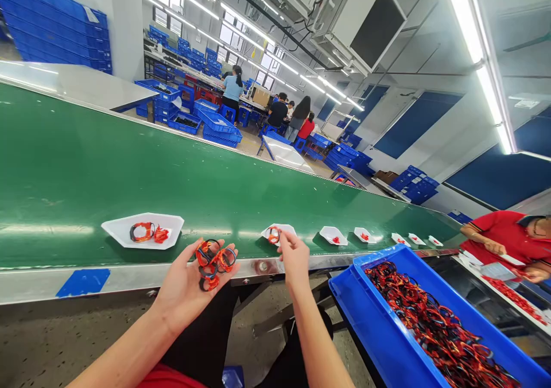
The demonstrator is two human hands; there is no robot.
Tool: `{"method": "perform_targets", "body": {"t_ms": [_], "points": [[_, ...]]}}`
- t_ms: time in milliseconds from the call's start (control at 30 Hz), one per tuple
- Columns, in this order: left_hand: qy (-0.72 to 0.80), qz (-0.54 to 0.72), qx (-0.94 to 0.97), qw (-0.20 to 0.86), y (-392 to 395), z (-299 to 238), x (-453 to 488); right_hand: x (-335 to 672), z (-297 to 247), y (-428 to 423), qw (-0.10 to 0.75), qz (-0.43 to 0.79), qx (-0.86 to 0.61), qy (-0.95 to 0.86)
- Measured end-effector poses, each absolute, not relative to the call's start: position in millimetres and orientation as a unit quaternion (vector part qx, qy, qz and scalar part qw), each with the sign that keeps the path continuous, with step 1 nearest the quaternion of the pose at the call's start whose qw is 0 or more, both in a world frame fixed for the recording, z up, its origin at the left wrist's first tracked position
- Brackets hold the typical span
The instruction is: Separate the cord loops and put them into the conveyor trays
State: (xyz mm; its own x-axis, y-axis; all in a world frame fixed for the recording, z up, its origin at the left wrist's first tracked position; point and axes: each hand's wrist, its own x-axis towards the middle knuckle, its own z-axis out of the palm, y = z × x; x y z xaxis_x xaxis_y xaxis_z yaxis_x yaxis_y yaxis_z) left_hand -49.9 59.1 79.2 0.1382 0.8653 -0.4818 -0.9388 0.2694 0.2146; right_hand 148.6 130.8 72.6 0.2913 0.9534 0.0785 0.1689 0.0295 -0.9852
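Note:
My left hand lies palm up in front of the green conveyor belt and cups a few coiled orange and black wire bundles. My right hand reaches to the belt's near edge, its fingers pinched on one coiled wire bundle over a small white tray. To the left, a larger white tray holds a coiled bundle and a small red part. Several more small white trays with red parts run along the belt to the right.
A blue bin full of orange and black wire bundles stands at my lower right. A person in a red shirt works at the belt's far right. Other people sit at benches in the background among stacked blue crates. Blue tape marks the belt's metal rail.

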Motion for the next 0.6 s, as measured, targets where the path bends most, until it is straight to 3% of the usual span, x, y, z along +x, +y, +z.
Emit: {"method": "perform_targets", "body": {"t_ms": [133, 333, 467, 600], "points": [[0.264, 0.592, -0.070, 0.758, 59.3, 79.8, -46.2, 159.3, 89.7, 131.5, 0.546, 0.278, -0.596, -0.519], [0.264, 0.592, -0.040, 0.760, 60.8, 76.1, -40.6, 110.9, 98.1, 72.7, 0.403, 0.270, -0.523, -0.701], [0.276, 0.577, -0.010, 0.769, 61.7, 73.8, -38.3, 94.3, 91.7, 52.9, 0.373, 0.230, -0.525, -0.729], [0.273, 0.569, -0.024, 0.775, 61.2, 73.4, -35.3, 101.7, 82.3, 57.2, 0.397, 0.332, -0.542, -0.662]]}}
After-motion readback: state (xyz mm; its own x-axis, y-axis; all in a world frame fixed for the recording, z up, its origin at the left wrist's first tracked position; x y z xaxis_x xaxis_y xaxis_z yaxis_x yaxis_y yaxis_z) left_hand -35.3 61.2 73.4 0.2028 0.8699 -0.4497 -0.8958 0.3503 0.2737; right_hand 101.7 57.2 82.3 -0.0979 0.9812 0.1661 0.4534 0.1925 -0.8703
